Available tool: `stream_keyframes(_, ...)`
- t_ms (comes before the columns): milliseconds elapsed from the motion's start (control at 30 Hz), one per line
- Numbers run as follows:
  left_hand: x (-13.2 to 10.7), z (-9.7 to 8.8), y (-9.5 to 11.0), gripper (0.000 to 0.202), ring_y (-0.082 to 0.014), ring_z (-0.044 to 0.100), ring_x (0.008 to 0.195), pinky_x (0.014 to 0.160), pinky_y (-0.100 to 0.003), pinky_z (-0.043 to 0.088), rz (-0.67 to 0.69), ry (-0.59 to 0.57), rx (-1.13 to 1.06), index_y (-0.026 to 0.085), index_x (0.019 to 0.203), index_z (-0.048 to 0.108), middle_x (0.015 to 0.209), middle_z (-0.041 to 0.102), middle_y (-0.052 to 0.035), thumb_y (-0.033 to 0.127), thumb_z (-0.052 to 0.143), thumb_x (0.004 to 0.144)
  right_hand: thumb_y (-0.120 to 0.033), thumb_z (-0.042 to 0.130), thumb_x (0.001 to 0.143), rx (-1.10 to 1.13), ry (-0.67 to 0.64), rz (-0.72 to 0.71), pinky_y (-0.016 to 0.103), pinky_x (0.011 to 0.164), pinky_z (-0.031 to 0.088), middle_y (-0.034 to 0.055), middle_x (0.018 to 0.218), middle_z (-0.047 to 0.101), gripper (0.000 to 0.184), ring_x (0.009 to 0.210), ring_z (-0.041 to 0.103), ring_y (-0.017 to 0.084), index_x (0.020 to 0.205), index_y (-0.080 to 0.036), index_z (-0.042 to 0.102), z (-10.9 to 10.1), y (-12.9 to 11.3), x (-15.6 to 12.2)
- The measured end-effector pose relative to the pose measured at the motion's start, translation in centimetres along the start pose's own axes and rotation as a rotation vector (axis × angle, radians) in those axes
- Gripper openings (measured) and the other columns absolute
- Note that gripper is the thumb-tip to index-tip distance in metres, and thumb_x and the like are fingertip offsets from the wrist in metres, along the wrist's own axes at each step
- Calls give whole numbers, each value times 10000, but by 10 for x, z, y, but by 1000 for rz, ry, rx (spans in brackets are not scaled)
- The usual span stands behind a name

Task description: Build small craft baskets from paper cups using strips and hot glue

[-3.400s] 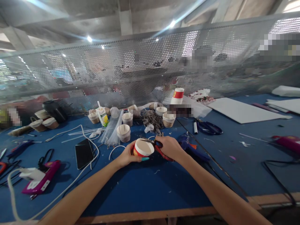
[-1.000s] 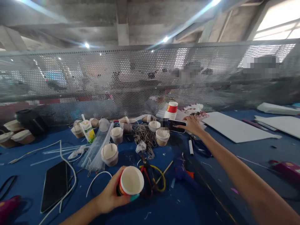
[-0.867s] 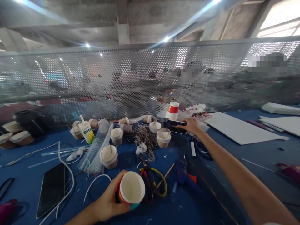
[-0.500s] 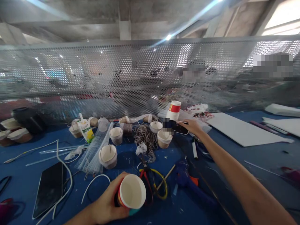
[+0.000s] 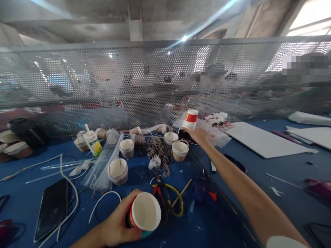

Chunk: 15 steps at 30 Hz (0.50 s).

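My left hand (image 5: 120,220) is closed round a paper cup (image 5: 146,212), white inside with a red and yellow outside, its open mouth tilted toward me. My right hand (image 5: 200,136) reaches far forward, its fingers at the lower part of a stack of upturned white and red paper cups (image 5: 191,119); part of the grip is hidden. A dark phone (image 5: 186,135) lies just under and beside that hand. Nearby stand small cord-wrapped, fabric-lined baskets (image 5: 180,151) with handles.
Tangled grey-brown cord (image 5: 157,151), yellow-and-red-handled pliers (image 5: 168,199) and a blue glue gun (image 5: 201,191) lie mid-table. Clear glue sticks (image 5: 103,168), a drink carton (image 5: 93,141) and a black tablet (image 5: 53,208) are left. White board (image 5: 261,139) lies right, before a perforated metal screen (image 5: 155,79).
My right hand has left the dark phone and moved slightly up and left to the stacked cups. The left hand keeps the cup in place. The view has shifted slightly.
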<state>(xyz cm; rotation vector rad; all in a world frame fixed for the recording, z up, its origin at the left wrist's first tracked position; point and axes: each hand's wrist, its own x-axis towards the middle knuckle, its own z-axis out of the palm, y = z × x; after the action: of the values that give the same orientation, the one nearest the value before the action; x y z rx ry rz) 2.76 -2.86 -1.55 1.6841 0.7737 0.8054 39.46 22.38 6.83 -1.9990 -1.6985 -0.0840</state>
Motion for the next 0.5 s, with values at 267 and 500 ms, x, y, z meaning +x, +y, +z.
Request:
stream_keyframes(267, 1, 2, 5, 672, -228, 504, 1017, 901, -329, 407, 28, -29, 50, 225, 1230, 387, 1150, 506, -74, 301, 693, 637, -725, 598, 500, -81, 56, 322, 662, 848, 237, 293, 1114, 539, 886, 1150, 324, 513, 1050, -29, 600, 8, -8, -3)
stream_keyframes(500, 2, 1, 11, 633, -215, 519, 969, 858, -306, 421, 15, -59, 53, 229, 1202, 400, 1100, 531, -62, 279, 680, 637, -696, 637, 504, -121, 184, 122, 652, 844, 271, 257, 1017, 603, 789, 1046, 447, 471, 986, -71, 624, 21, 17, -5)
